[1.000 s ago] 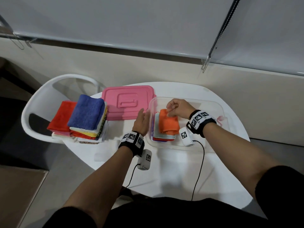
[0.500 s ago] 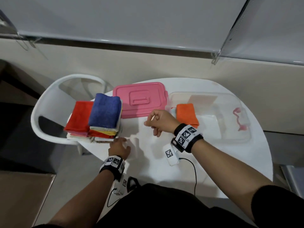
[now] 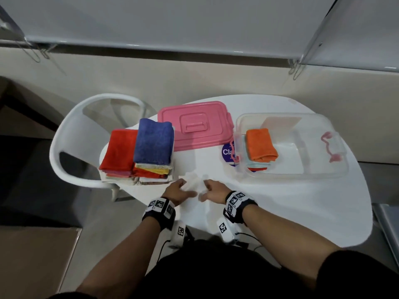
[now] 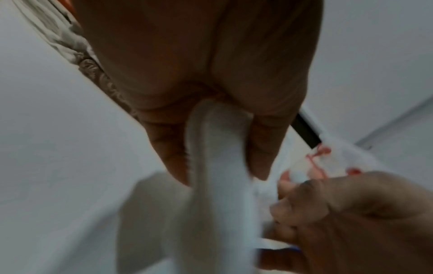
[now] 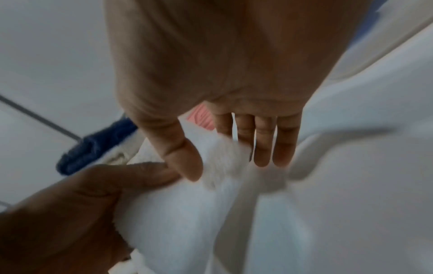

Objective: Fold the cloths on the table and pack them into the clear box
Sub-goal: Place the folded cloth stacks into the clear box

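Two hands: the left hand point(image 3: 177, 190) and the right hand point(image 3: 213, 189). One white cloth point(image 3: 194, 184) sits between their fingers. Two stacks of cloths beyond the fingertips: one red-topped point(image 3: 119, 151), one blue-topped point(image 3: 153, 143). One pink lid point(image 3: 195, 125), one clear box point(image 3: 302, 169), one orange cloth point(image 3: 260, 144) topping its pile.

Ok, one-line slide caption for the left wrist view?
Left hand pinches a white cloth between thumb and fingers while the right hand grips it alongside, above the white table.

Fluffy white cloth point(image 3: 195, 186); glossy clear plastic box point(image 3: 323, 169).
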Demonstrator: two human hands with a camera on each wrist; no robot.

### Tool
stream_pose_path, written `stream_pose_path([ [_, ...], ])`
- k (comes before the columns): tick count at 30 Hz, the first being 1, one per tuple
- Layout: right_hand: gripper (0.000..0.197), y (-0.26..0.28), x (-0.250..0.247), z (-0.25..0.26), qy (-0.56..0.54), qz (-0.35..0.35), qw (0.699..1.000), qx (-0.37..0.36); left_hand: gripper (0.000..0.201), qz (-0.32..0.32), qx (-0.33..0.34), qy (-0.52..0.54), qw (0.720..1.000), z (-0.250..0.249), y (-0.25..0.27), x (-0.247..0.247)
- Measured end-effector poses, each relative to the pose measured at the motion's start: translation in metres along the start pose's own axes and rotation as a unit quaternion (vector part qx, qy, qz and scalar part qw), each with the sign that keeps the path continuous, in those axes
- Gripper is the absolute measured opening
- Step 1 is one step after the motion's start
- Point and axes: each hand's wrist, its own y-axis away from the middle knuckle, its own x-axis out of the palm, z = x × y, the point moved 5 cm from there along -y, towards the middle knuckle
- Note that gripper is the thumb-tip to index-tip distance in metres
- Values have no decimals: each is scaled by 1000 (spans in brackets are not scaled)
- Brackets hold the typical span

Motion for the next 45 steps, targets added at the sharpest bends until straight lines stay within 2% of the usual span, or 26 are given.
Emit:
stream_pose_path([
  [2, 51, 10, -18, 12, -82, -41, 996, -14, 45, -5, 39, 142, 989, -26, 4, -11],
  [4, 36, 25, -42, 33, -159, -83, 982, -50, 42, -47, 77, 246, 965, -55, 10, -25],
  [7, 29, 56, -84, 62, -260, -123, 951, -115, 37, -67, 135, 415, 897, -96, 15, -34],
  [9, 30, 73, -119, 69, -320, -152, 925, -139, 34, -57, 164, 459, 871, -127, 14, -32],
  [11, 34, 84, -158, 61, -380, -202, 891, -146, 18, -57, 186, 436, 879, -160, 13, -28],
  [13, 42, 86, -197, 40, -444, -259, 849, -125, 15, -57, 201, 368, 906, -189, 8, -18],
  [14, 44, 85, -213, 27, -478, -270, 829, -104, 20, -51, 209, 322, 922, -200, 5, -11],
  [16, 38, 75, -236, -1, -525, -259, 809, -50, 39, -34, 216, 215, 952, -215, -3, 9],
  [17, 35, 71, -242, -11, -529, -247, 811, -21, 49, -21, 208, 168, 963, -220, -5, 19],
  [19, 38, 57, -249, -29, -503, -216, 837, 20, 59, -3, 207, 103, 973, -226, -10, 39],
  [22, 55, 39, -249, -44, -408, -175, 893, 69, 59, -46, 222, 58, 972, -228, -13, 53],
  [24, 56, 35, -255, -52, -250, -218, 937, 113, 58, -76, 253, 55, 963, -227, -14, 54],
  [26, 79, 35, -267, -56, -21, -271, 950, 155, 55, -97, 304, 49, 947, -225, -14, 55],
  [28, 79, 31, -261, -54, 14, -219, 965, 141, 42, -121, 333, 46, 934, -222, -13, 58],
  [30, 64, 27, -251, -50, 6, -144, 982, 120, 34, -150, 341, 46, 927, -221, -12, 60],
  [32, 57, 27, -245, -44, 13, -116, 986, 116, 34, -168, 346, 44, 922, -222, -10, 63],
  [35, 54, 24, -239, -32, -16, -125, 986, 106, 42, -176, 345, 43, 921, -219, -16, 66],
  [38, 56, 22, -236, -27, -31, -136, 984, 114, 58, -174, 329, 31, 928, -209, -32, 70],
  [41, 61, 20, -232, -26, 0, -130, 985, 109, 63, -168, 311, 33, 935, -198, -47, 73],
  [45, 68, 18, -235, -27, 42, -156, 980, 112, 62, -158, 292, 25, 943, -211, -21, 66],
])
